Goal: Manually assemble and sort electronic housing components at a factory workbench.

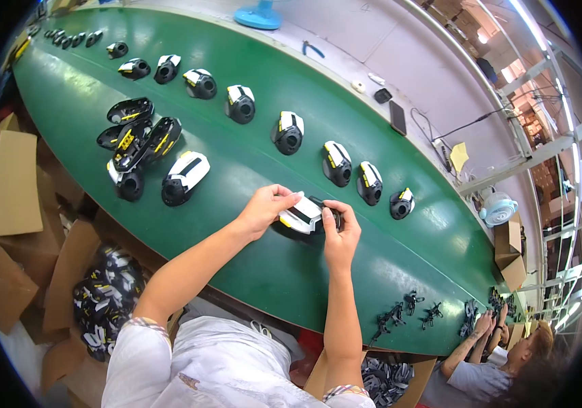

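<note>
Between my two hands is a rounded plastic housing (302, 215) in white, black and yellow, held just above the green tabletop. My left hand (265, 212) pinches its white and yellow end between thumb and fingers. The fingers of my right hand (342, 234) are closed round its black end and hide part of it. A similar housing (187, 178) rests on the table to the left. Beside that lies a pile of dark shells (134, 139) with yellow parts inside. Beyond my hands, a spaced row of like housings (289, 133) runs across the table.
Open cardboard boxes (15, 183) stand at the left, near a bag of mixed parts (107, 299). Small black parts (390, 318) lie on the green table (236, 170) to the right. A co-worker's hands (485, 325) are farther right. Pliers (313, 49) lie on the back ledge.
</note>
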`<state>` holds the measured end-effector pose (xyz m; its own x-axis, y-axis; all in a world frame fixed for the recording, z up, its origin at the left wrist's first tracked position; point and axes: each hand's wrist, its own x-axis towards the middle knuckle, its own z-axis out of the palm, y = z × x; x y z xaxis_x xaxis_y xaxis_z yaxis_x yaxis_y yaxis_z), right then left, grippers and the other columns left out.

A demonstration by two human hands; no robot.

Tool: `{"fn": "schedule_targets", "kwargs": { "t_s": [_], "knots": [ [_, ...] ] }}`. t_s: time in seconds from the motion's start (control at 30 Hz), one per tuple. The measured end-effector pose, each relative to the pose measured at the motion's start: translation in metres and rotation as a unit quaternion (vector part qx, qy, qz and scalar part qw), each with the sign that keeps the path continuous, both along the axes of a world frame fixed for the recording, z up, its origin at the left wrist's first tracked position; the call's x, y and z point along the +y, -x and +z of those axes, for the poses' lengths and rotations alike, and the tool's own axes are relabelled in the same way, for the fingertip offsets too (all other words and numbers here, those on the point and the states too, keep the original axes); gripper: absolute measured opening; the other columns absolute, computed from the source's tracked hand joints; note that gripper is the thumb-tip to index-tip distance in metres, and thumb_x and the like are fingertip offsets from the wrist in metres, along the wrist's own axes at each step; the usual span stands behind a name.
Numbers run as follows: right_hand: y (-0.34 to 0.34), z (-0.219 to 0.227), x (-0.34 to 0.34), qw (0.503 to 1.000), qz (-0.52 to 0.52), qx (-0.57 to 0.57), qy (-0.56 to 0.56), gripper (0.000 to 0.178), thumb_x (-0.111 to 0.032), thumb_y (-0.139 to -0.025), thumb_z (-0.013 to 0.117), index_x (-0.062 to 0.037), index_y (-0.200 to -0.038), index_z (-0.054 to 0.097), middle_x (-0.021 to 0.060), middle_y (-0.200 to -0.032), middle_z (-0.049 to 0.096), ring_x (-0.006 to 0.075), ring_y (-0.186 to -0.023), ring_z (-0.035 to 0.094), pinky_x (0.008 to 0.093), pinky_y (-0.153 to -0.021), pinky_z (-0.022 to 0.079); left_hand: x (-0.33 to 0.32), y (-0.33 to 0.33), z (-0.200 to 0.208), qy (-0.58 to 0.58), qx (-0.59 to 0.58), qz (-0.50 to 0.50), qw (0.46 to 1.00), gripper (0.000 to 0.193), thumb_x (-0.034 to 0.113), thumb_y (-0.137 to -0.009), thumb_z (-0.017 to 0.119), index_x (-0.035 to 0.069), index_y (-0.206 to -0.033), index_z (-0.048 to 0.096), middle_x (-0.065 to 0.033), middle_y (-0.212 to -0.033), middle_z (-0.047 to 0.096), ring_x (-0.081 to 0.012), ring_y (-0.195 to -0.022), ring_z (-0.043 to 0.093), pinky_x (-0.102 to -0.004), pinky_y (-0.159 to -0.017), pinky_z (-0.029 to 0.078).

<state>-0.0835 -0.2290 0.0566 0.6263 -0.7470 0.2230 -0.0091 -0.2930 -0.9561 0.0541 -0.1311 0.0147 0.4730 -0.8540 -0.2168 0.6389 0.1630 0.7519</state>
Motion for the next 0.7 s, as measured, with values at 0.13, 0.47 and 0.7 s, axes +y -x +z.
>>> {"fn": "schedule_targets", "kwargs": {
  "t_s": [0.13, 0.47, 0.7],
  "knots": [
    [0.001, 0.009, 0.007, 0.941, -0.044, -0.015, 0.334, 0.015, 0.002, -0.071, 0.068, -0.0049, -0.084, 0.066, 0.0074, -0.084, 0.063, 0.0241, -0.080, 0.052, 0.0323, -0.074, 0.044, 0.005, 0.001, 0.004, 0.045, 0.103, -0.058, 0.992, 0.023, 0.021, -0.094, 0.052, 0.001, -0.105, 0.052, -0.0105, -0.102, 0.062, -0.0163, -0.092, 0.062, -0.0320, -0.081, 0.050],
    [0.009, 0.005, -0.003, 0.911, -0.014, -0.029, 0.412, 0.022, 0.003, -0.066, 0.072, -0.0080, -0.084, 0.069, 0.0029, -0.084, 0.063, 0.0235, -0.081, 0.053, 0.0325, -0.071, 0.045, 0.008, 0.001, 0.004, 0.073, 0.104, -0.085, 0.988, 0.032, 0.017, -0.093, 0.052, -0.002, -0.118, 0.047, -0.0117, -0.109, 0.059, -0.0192, -0.099, 0.060, -0.0349, -0.090, 0.047],
    [0.008, -0.008, -0.003, 0.933, 0.003, -0.022, 0.359, 0.019, 0.002, -0.070, 0.070, -0.0074, -0.086, 0.067, 0.0044, -0.086, 0.063, 0.0250, -0.083, 0.053, 0.0340, -0.074, 0.045, 0.007, 0.002, 0.000, 0.036, 0.069, -0.093, 0.993, 0.029, 0.020, -0.094, 0.052, -0.001, -0.114, 0.049, -0.0099, -0.109, 0.059, -0.0171, -0.097, 0.061, -0.0324, -0.089, 0.048]
  ]
}}
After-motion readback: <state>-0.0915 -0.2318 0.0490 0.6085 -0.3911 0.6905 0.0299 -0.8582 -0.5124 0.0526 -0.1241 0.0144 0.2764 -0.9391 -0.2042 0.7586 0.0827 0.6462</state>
